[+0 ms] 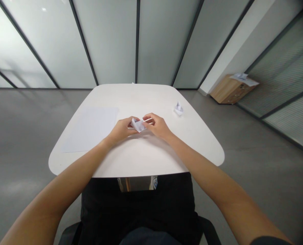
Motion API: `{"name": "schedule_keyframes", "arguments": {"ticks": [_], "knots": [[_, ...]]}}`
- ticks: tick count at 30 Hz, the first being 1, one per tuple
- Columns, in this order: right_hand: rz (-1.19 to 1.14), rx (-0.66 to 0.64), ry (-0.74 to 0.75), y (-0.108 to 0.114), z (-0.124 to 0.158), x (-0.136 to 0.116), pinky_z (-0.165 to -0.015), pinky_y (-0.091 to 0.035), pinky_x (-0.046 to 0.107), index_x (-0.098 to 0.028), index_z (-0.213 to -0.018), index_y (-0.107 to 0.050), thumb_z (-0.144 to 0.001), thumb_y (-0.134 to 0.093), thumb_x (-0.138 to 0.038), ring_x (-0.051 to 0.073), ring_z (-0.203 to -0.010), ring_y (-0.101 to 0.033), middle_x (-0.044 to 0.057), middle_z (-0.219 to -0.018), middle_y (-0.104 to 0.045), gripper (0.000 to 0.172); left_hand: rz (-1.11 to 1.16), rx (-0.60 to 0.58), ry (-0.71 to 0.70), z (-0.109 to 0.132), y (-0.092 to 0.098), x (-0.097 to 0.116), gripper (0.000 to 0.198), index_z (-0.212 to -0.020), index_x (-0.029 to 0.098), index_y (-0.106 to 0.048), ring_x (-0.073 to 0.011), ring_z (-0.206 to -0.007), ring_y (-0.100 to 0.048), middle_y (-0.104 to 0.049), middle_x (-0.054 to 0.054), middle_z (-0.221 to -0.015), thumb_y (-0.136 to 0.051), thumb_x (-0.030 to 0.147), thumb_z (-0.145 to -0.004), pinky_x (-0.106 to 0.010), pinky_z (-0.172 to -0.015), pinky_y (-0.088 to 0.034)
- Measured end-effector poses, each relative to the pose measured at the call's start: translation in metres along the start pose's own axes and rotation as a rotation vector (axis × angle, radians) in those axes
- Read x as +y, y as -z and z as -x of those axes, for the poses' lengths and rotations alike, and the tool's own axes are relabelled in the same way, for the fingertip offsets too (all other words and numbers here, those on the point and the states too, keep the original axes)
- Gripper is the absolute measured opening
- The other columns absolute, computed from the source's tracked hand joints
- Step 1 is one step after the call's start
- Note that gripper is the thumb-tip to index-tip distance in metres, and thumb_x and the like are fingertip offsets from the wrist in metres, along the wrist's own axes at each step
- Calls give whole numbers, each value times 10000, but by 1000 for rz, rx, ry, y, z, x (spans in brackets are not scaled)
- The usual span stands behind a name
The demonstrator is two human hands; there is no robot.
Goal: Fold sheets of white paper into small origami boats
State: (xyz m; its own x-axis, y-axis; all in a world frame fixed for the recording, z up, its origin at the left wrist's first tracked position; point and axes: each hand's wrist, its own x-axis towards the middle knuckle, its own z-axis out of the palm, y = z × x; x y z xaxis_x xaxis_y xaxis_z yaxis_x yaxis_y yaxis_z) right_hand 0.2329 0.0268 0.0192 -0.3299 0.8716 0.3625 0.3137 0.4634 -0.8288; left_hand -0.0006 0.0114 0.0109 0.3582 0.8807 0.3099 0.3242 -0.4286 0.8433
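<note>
A small, angular piece of folded white paper (139,126) is held between the person's left hand (123,128) and right hand (158,126), over the middle of a white table with rounded corners (138,160). We note a soft shadow below the hands; whether the paper's lower tip touches the tabletop, we cannot tell. The grip is narrow on both sides: the left hand pinches the paper at its left end, and the right hand holds its right end with the fingers curled. The exact contact of each fingertip is too small for us to make out.

As to progress, we see several creases and raised flaps in the held piece, so we judge its folding to be well advanced. That both hands are engaged with it suggests to us that its shaping is not yet complete, although its final form cannot be read here. Toward the far right of the table, well apart from the hands, stands a small, peaked object of folded white paper (178,109); we take this one to be finished, since it lies untouched. On the left, partly behind the left forearm, we observe flat, white, rectangular paper (92,126), without visible folds. We cannot tell whether it is one sheet or a stack; any folding of it is not yet begun.
</note>
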Motion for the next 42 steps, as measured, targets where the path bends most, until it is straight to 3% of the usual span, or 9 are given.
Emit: {"name": "schedule_keyframes", "arguments": {"ticks": [4,7,12,16,21,28,32,37,42], "knots": [[98,-54,44,-2,-1,2,-894,-562,363,-239,-1035,-721,-791,-804,-343,227,-960,-733,35,-1069,-766,278,-192,-35,-72,0,-1,3,469,-1191,238,-706,-249,-937,-747,-784,-55,-1067,-863,368,-768,-358,-918,-558],[148,-87,69,-1,-1,3,-854,-554,344,-226,-1015,-700,-781,-806,-294,216,-924,-722,30,-1034,-742,266,-275,-47,-89,0,0,1,496,-1211,262,-699,-255,-951,-751,-789,-54,-1090,-876,366,-760,-353,-917,-548],[338,-183,179,0,-2,-1,-879,-523,356,-203,-1007,-709,-781,-811,-255,217,-948,-669,46,-1066,-661,254,-282,-84,-72,1,-1,2,656,-1349,290,-604,-248,-1005,-760,-773,-58,-1229,-877,334,-754,-355,-920,-557],[389,-257,197,2,-1,-1,-911,-510,366,-201,-1041,-750,-822,-809,-248,212,-960,-650,58,-1120,-642,232,-238,-109,-82,1,-3,3,650,-1346,258,-588,-239,-1007,-761,-768,-78,-1242,-862,325,-761,-368,-941,-572],[441,-217,186,-1,-1,-1,-970,-503,391,-202,-1030,-764,-860,-797,-209,227,-1039,-629,69,-1164,-633,174,-198,-107,-79,1,-7,-2,679,-1388,255,-549,-234,-1019,-767,-752,-93,-1291,-842,288,-776,-365,-939,-586],[611,-154,239,-9,2,-6,-957,-491,432,-214,-911,-783,-898,-783,-220,277,-1080,-545,90,-1052,-641,14,-161,-88,-70,4,-10,2,675,-1418,256,-528,-221,-962,-772,-767,-92,-1251,-820,292,-811,-363,-918,-587],[605,-125,245,-9,3,-6,-966,-493,433,-213,-883,-794,-883,-795,-233,280,-1074,-549,94,-1056,-652,20,-104,-62,-20,4,-11,0,645,-1374,234,-587,-218,-923,-772,-786,-74,-1169,-835,302,-782,-351,-896,-593],[585,-111,228,-5,3,-5,-992,-493,428,-208,-931,-803,-858,-777,-199,275,-1061,-567,91,-1083,-660,78,-117,-59,15,1,-10,-1,454,-1227,223,-705,-201,-894,-750,-791,-28,-1029,-798,277,-786,-324,-869,-581],[605,-125,210,-6,3,-5,-982,-489,429,-212,-887,-796,-876,-756,-178,273,-1065,-560,86,-1065,-659,54,-197,-95,-16,-1,-8,0,577,-1274,228,-674,-169,-812,-715,-776,-42,-1105,-861,306,-734,-304,-803,-560]]}}
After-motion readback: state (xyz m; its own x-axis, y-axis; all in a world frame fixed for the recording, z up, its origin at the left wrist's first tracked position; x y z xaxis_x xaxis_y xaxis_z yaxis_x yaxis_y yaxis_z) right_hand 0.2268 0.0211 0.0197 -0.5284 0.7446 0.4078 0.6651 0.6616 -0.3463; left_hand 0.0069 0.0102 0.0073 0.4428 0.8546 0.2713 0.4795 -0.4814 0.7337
